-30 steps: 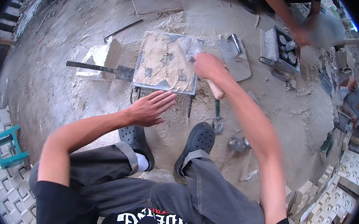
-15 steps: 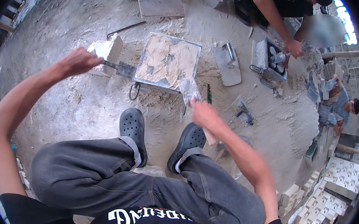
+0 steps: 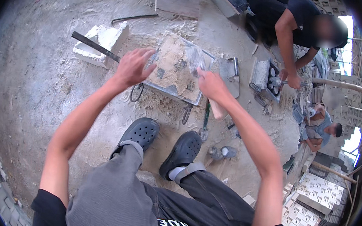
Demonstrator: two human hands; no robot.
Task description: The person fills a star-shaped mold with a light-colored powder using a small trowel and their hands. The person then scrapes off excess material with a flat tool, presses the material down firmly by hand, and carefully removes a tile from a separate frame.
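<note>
A square metal mould tray (image 3: pixel 192 97) filled with sandy cement mix lies on the ground in front of my black clogs. My left hand (image 3: pixel 133 68) hovers with spread fingers at the tray's left edge and holds nothing. My right hand (image 3: pixel 211 86) grips a trowel by its wooden handle (image 3: pixel 218 110). The trowel's grey blade (image 3: pixel 194 57) is tilted over the mix near the tray's far right side.
A white block (image 3: pixel 103 41) with a dark bar (image 3: pixel 93 45) across it lies left of the tray. A metal float (image 3: pixel 231 74) lies to the right. One person (image 3: pixel 291 28) works at a small mould (image 3: pixel 268 75), another (image 3: pixel 321 129) sits further right. Patterned blocks (image 3: pixel 320 194) are stacked lower right.
My left hand swung from the white block at the far left back to the tray's edge. My right hand rose from beside my shoe, bringing the trowel over the mix.
</note>
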